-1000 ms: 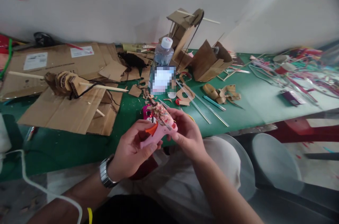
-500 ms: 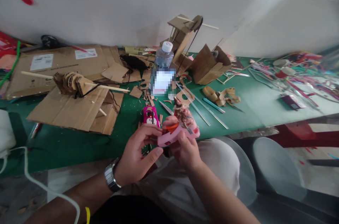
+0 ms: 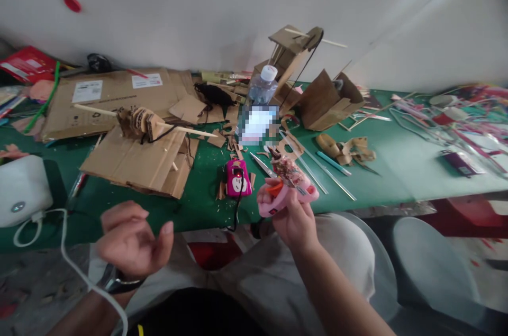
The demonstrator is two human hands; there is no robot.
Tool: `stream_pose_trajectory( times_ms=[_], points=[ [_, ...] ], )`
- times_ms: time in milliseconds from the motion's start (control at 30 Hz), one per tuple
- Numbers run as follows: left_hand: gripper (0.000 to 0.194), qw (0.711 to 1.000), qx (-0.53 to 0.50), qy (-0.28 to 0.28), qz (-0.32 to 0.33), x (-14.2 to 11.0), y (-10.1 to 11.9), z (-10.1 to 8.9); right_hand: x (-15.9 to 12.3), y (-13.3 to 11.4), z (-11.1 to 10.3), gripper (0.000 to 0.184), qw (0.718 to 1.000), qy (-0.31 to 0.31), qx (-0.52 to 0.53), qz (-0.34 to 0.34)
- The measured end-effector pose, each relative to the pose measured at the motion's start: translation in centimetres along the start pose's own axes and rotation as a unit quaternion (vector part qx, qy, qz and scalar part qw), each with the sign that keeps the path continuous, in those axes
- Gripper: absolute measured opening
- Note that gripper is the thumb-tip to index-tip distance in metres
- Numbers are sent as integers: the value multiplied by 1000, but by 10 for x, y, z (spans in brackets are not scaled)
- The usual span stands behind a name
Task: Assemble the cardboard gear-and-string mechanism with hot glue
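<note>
My right hand [image 3: 296,219] is wrapped around a pink glue gun [image 3: 273,206] with an orange trigger. Its tip end points up and away from me and is crusted with brownish residue. My left hand [image 3: 133,243] hovers near the table's front edge, over my lap, with its fingers loosely curled, its thumb apart and nothing visible in it. Between the two hands, a magenta box [image 3: 238,180] with a white cartoon face and a small red light lies on the green table, a black cable plugged into it. Scissors [image 3: 263,165] lie just beyond the glue gun.
On the left stand a cardboard build with a wooden stick [image 3: 135,161] and a white device [image 3: 24,190] with a cable. Behind are a plastic bottle [image 3: 264,87], a lit screen [image 3: 256,125], a cardboard tower [image 3: 291,55] and an open box [image 3: 331,103]. Clear sticks [image 3: 333,180] lie right.
My left hand has moved away from the glue gun, left and down. The glue gun stays in my right hand. The view has shifted, so the table things appear farther right.
</note>
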State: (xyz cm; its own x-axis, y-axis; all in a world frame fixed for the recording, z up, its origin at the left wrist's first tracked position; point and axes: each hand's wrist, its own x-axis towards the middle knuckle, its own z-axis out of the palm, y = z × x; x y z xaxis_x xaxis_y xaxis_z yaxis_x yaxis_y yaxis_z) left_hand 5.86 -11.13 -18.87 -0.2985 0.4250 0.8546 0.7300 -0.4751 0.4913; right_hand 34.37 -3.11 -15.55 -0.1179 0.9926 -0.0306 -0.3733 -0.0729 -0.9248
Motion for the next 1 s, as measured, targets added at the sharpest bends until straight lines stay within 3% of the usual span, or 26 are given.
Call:
stream_pose_trajectory(
  times_ms=[67,133,167,300,467,667,733,867,1000],
  points=[
    [57,998,50,28,7,6,-17,-7,2,0,0,49,1000,4,-4,0],
    [61,997,81,16,-5,13,-30,-14,3,0,1,48,1000,15,-7,1],
    [61,996,73,50,-5,16,-34,-16,4,0,1,47,1000,21,-8,1],
    [62,975,-19,-20,-220,23,-42,-15,5,0,4,46,999,50,-5,9],
    [45,953,-80,-80,-280,17,-56,-7,9,-8,5,46,996,77,-32,-24],
    [23,952,-64,-87,-286,14,-51,-2,18,-24,-1,51,992,100,-54,-58],
    [28,951,-70,-105,-282,15,-45,0,18,-25,-1,51,992,93,-57,-59],
    [56,947,-20,-172,-270,17,-38,2,16,-23,2,52,994,71,-53,-60],
    [54,947,22,-210,-241,21,-37,-1,12,-21,3,53,996,45,-58,-49]
  ],
)
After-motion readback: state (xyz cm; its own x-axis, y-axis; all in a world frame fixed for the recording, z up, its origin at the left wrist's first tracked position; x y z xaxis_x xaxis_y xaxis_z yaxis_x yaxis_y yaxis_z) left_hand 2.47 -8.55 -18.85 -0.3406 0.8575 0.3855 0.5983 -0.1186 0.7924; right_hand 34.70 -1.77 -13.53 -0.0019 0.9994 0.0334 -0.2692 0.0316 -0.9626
